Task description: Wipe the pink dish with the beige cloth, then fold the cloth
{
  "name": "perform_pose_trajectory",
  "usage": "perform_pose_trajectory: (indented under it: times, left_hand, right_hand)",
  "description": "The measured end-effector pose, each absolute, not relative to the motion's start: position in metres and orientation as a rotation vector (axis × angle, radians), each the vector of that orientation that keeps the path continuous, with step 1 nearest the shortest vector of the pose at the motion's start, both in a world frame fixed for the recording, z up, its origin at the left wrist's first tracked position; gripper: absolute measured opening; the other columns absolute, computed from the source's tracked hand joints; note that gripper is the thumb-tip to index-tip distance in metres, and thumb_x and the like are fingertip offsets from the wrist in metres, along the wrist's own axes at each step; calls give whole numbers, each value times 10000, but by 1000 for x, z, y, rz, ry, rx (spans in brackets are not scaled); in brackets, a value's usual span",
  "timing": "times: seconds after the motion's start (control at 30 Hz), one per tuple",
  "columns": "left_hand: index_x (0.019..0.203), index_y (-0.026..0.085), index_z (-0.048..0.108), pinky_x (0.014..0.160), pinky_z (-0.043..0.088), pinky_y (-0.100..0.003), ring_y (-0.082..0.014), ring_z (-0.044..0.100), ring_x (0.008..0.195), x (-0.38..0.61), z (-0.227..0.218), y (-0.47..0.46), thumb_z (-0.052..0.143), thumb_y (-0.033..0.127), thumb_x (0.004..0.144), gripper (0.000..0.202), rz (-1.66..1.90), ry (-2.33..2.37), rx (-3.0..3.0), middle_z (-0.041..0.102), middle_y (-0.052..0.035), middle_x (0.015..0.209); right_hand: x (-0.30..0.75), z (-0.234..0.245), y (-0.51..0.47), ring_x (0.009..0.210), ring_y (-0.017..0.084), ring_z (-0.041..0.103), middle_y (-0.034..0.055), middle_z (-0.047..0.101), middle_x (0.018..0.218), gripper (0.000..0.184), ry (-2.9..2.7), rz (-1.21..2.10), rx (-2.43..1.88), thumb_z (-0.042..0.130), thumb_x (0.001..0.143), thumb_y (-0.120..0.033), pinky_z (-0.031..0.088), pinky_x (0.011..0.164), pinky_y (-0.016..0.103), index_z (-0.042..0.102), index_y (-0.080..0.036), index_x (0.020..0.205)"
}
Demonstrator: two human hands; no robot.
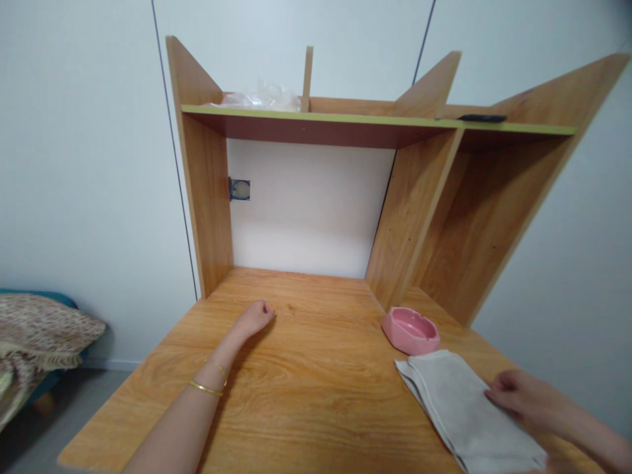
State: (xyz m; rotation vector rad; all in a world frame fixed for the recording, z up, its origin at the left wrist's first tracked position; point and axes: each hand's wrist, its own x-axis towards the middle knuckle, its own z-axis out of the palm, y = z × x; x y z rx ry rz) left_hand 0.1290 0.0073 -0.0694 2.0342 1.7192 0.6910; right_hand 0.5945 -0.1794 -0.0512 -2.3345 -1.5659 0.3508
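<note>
My left hand [254, 317] rests on the wooden desk [306, 395] near its middle, fingers curled under into a loose fist with nothing visible in it. Thin gold bangles circle that wrist. My right hand [518, 395] lies at the right edge on a folded grey-white cloth [459, 408], fingers bent and pressing down on it. Just beyond the cloth sits a small pink bowl [411, 329], apart from both hands.
A wooden hutch [409, 204] with upright dividers and a top shelf stands at the back of the desk. Crumpled clear plastic [259, 97] and a dark flat object [481, 118] lie on the shelf. A bed with a patterned blanket [34, 336] is at lower left.
</note>
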Motion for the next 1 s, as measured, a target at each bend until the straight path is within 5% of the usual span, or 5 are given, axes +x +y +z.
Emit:
perform_pose_trajectory:
  times: [0.3,0.47,0.67,0.8,1.0]
  left_hand:
    - [791,138,567,607,373,-235,-158,564,724,143,-59,-4,341,338,840,306,616,1697,2159,643,-72,795]
    - [704,136,608,594,378,-250,-164,566,653,147,-60,-17,352,330,834,346,442,1635,2278,660,-83,740]
    - [735,132,634,596,384,-255,-174,581,658,149,-56,-23,317,374,857,417,367,1593,2353,673,-103,778]
    - [720,140,636,595,381,-247,-167,577,642,149,-54,-25,348,356,847,382,334,1554,2383,670,-85,732]
    - [695,140,633,570,367,-244,-163,570,623,148,-54,-24,354,345,841,376,298,1531,2414,663,-80,714]
  right_hand:
    - [520,-14,-157,665,207,614,112,661,747,186,-1723,147,-2184,495,757,-363,395,593,301,581,-208,814]
    - [401,-23,-115,642,169,579,61,646,706,179,-2016,189,-2023,436,791,-288,316,547,251,545,-179,700]
    - [349,-44,-75,529,104,497,11,591,651,125,-2015,504,-1867,480,769,-264,279,489,208,522,-154,812]
    - [348,-54,-61,446,87,425,-31,473,487,215,-2043,633,-1836,457,788,-299,243,453,208,503,-165,626]
    - [352,-68,-58,577,123,493,25,591,620,253,-2019,377,-1741,451,808,-305,311,538,227,544,-166,618]
